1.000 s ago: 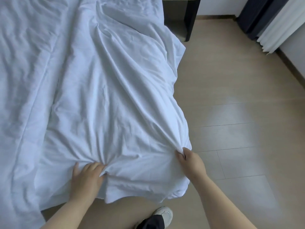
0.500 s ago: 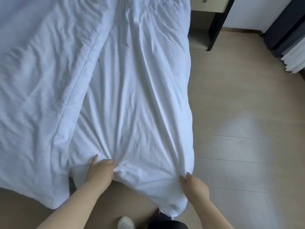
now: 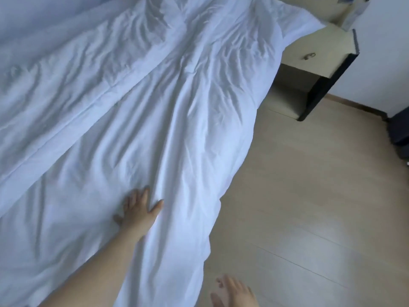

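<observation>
A white duvet (image 3: pixel 177 111) covers the bed and fills the left and middle of the head view; its right edge hangs down toward the floor. A long seam runs diagonally across it. My left hand (image 3: pixel 138 210) lies flat on the duvet near its lower edge, fingers spread and straight. My right hand (image 3: pixel 233 292) is at the bottom edge of the frame, off the cloth and over the floor, with its fingers loosely extended and nothing in them.
A pale bedside table (image 3: pixel 314 63) with a dark side panel and a drawer knob stands at the upper right, close against the bed. Light wood floor (image 3: pixel 309 207) stretches to the right. A dark object (image 3: pixel 400 129) stands at the right edge.
Both hands have let go of the bunched duvet edge. The left hand now lies flat on the cloth, the right hand has come away, and the view has moved up the bed.
</observation>
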Tool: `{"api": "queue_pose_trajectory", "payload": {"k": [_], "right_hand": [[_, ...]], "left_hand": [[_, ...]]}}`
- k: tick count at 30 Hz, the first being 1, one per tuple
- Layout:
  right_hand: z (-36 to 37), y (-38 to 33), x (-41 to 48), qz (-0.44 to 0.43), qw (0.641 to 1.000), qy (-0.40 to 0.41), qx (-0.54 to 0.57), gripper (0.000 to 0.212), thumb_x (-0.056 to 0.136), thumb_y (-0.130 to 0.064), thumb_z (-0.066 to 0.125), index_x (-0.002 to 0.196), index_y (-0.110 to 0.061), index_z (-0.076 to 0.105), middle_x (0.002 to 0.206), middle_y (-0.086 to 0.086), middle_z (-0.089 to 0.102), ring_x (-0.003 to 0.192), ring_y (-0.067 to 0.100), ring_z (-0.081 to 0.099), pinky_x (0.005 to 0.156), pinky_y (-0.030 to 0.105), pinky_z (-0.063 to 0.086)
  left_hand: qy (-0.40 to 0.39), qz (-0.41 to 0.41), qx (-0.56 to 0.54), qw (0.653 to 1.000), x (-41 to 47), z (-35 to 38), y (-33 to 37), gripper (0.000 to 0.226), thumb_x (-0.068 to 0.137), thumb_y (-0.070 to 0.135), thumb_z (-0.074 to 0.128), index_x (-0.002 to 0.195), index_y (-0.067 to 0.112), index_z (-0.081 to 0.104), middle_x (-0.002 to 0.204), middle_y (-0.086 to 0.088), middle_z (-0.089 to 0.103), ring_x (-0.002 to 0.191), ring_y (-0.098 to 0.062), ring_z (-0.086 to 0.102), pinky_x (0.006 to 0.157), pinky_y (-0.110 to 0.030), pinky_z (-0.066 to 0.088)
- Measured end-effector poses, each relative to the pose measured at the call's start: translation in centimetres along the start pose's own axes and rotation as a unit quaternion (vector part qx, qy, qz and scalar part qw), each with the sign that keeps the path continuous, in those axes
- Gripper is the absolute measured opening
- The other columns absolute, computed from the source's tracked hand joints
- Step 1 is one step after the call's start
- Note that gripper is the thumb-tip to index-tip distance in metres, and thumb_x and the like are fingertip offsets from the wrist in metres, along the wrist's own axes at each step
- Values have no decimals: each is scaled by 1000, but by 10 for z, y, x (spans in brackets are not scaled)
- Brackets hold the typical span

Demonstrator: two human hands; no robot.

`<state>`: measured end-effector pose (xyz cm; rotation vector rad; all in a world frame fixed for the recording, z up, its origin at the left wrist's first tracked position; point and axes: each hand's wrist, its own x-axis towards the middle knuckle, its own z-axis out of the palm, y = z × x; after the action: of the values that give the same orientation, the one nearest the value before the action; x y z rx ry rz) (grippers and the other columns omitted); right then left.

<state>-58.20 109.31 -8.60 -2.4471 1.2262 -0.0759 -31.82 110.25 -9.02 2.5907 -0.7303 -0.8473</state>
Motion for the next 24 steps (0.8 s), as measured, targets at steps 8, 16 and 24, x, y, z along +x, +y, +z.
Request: {"api": "queue_pose_trajectory", "payload": {"k": [8,16,24], "right_hand": [[-64,105,135,-119,986,62,-100,27,60,-45,36,85,-35,39,58,-18,61,71,13,49,44,4,10],[-94,58,338,-274,950,-12,-151,39,66,-43,35,94,-28,59,85,-12,70,69,5,68,56,18,53],[-103,-2,508,-350,919,-37,-180,44,70,-42,34,106,-21,47,92,-5,71,76,10,70,62,21,54]], "left_hand": [[-16,-121,85,989,39,21,17,77,84,65,38,145,40,0,155,7,-18,142,-19,-19,110,-59,-5],[207,-66,53,975,62,21,19,69,82,71,23,95,19,67,109,-23,61,105,-35,52,85,-58,33],[297,-187,-140,926,229,-48,119,66,87,46,40,140,7,36,150,-18,25,141,-32,21,113,-42,11]]}}
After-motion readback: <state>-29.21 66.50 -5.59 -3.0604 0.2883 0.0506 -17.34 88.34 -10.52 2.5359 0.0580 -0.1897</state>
